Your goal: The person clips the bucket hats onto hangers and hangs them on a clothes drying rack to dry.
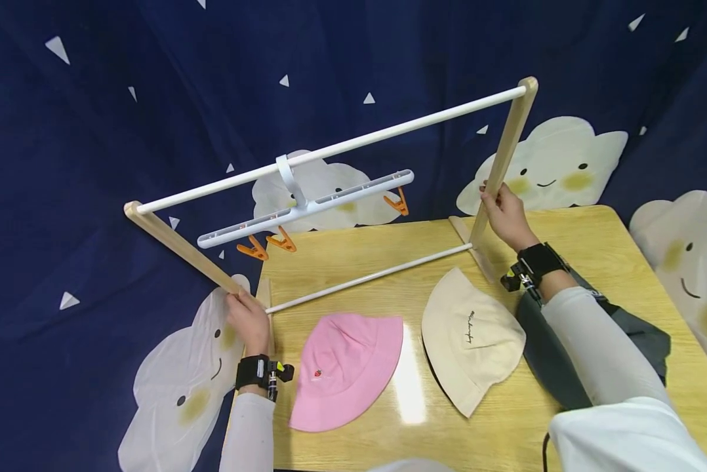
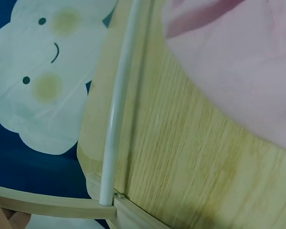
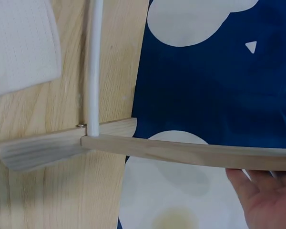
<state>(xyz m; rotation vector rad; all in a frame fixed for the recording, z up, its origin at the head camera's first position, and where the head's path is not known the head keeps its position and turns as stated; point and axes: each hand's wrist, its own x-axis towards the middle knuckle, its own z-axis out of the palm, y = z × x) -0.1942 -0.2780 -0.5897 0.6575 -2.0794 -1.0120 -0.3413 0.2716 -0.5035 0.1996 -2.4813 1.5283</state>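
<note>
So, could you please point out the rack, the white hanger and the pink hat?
Rack [image 1: 331, 150]: head view, on its top bar.
White hanger [image 1: 312, 208]: head view, on its long bar.
Pink hat [image 1: 349, 360]: head view, on its crown.

navy cloud-print cloth [image 1: 330, 52], glossy wooden table [image 1: 359, 246]

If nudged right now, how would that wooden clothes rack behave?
The clothes rack probably feels light for its size, its posts being slim. Short feet could let it tip, though the left hand and right hand hold it. The clip hanger, hooked over the top rod, would likely swing.
</note>
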